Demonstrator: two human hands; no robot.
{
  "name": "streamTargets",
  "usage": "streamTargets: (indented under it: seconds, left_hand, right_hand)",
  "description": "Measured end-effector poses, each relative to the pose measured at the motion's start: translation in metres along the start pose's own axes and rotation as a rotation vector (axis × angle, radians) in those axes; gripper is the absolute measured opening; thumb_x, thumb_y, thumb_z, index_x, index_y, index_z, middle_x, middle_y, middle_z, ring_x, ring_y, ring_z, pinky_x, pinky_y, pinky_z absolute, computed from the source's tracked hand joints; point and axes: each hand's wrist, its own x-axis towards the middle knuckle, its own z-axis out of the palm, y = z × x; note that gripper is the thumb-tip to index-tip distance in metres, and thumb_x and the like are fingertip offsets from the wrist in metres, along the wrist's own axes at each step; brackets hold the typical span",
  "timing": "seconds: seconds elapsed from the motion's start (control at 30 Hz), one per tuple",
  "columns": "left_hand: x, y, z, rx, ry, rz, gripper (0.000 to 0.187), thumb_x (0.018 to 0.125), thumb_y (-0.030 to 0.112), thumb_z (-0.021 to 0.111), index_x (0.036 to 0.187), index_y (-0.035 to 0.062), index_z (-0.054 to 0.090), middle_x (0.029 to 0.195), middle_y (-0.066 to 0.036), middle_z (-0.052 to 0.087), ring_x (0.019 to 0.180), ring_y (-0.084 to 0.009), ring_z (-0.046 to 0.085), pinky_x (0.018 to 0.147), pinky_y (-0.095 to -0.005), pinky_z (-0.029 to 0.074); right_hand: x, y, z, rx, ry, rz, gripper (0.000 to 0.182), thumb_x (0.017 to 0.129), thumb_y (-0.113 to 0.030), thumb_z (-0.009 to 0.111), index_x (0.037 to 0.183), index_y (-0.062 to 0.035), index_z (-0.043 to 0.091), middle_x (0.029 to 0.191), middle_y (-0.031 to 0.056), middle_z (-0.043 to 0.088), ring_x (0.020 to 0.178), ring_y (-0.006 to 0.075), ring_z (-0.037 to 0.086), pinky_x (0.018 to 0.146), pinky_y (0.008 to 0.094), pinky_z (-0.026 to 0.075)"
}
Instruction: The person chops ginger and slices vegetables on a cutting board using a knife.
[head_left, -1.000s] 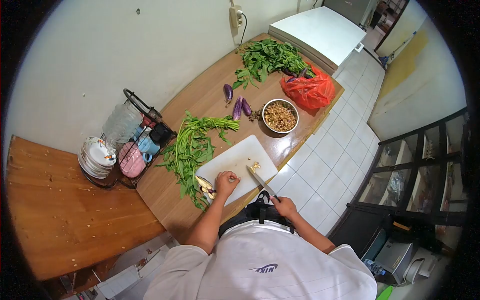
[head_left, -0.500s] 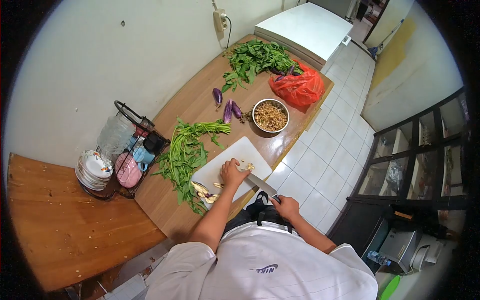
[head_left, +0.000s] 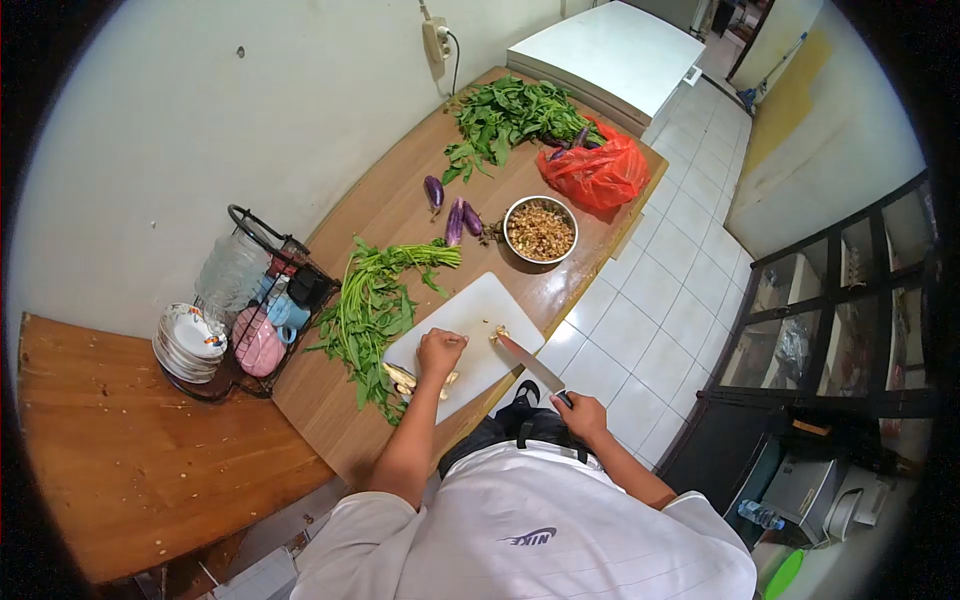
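Observation:
My right hand [head_left: 583, 415] grips the dark handle of a kitchen knife [head_left: 532, 364]. The blade's tip end touches small pale chopped pieces [head_left: 500, 333] on a white cutting board [head_left: 490, 292]. On the board's left half, my left hand [head_left: 442, 354] is closed with curled fingers, apart from the blade; whatever it may hold is hidden. Pale cut pieces with purple skin, apparently eggplant [head_left: 400, 379], lie at the board's left corner, partly behind my left wrist. Leafy green stems [head_left: 375, 295] spread beside the board.
A metal bowl [head_left: 541, 262] of brown chopped food stands beyond the board. Near it lie whole eggplants [head_left: 455, 222]. Farther back are more leafy greens [head_left: 510, 115] and a red plastic bag [head_left: 600, 180]. A black dish rack [head_left: 290, 250] with plates and cups stands at left.
My left hand has drawn back leftward from the blade and its fingers have curled in. The knife has shifted slightly to the right, its tip end now against the chopped pieces.

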Motion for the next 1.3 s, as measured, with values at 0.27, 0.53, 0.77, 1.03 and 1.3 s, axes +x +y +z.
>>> streamTargets:
  seconds: [0.27, 0.53, 0.77, 1.03, 1.3]
  left_hand:
    - [-0.024, 0.013, 0.01, -0.066, -0.026, -0.026, 0.027, 0.075, 0.041, 0.085, 0.084, 0.0172, 0.078, 0.091, -0.006, 0.072, 0.091, -0.0299, 0.068, 0.081, -0.0435, 0.054]
    - [-0.004, 0.036, 0.036, -0.027, -0.071, -0.082, 0.035, 0.073, 0.041, 0.085, 0.095, 0.016, 0.074, 0.094, -0.005, 0.071, 0.094, -0.0282, 0.068, 0.082, -0.0436, 0.054]
    - [0.014, 0.034, 0.049, 0.051, 0.012, 0.081, 0.027, 0.08, 0.028, 0.077, 0.106, 0.023, 0.08, 0.1, -0.004, 0.071, 0.1, -0.0287, 0.064, 0.09, -0.0417, 0.052]
    - [0.005, 0.008, 0.037, -0.056, -0.007, 0.123, 0.015, 0.08, 0.02, 0.076, 0.094, 0.0226, 0.082, 0.1, -0.003, 0.071, 0.1, -0.0283, 0.063, 0.092, -0.041, 0.052]
    - [-0.026, -0.019, -0.024, 0.111, 0.074, 0.043, 0.024, 0.074, 0.026, 0.083, 0.097, 0.0215, 0.081, 0.104, -0.003, 0.07, 0.105, -0.0293, 0.061, 0.093, -0.0439, 0.05]
  right_hand:
    - [0.008, -0.009, 0.0, -0.07, -0.044, -0.058, 0.059, 0.095, -0.065, 0.054, 0.092, -0.0099, 0.075, 0.081, 0.0184, 0.072, 0.082, 0.0399, 0.071, 0.074, 0.0505, 0.055]
    - [0.005, 0.0, -0.001, -0.072, 0.013, -0.078, 0.057, 0.094, -0.063, 0.056, 0.089, -0.0094, 0.074, 0.078, 0.0188, 0.071, 0.079, 0.0403, 0.07, 0.072, 0.05, 0.055]
    - [0.002, 0.016, 0.003, -0.052, 0.027, -0.036, 0.063, 0.093, -0.069, 0.054, 0.087, -0.0091, 0.074, 0.076, 0.0178, 0.071, 0.078, 0.0382, 0.071, 0.072, 0.0493, 0.056]
    - [0.002, 0.02, -0.004, -0.005, 0.032, 0.004, 0.058, 0.094, -0.063, 0.056, 0.087, -0.0085, 0.074, 0.078, 0.0197, 0.071, 0.079, 0.0403, 0.07, 0.072, 0.0502, 0.055]
    - [0.006, 0.02, 0.001, -0.019, 0.014, -0.019, 0.058, 0.094, -0.064, 0.056, 0.089, -0.0092, 0.074, 0.079, 0.0183, 0.071, 0.08, 0.0395, 0.071, 0.073, 0.0494, 0.054]
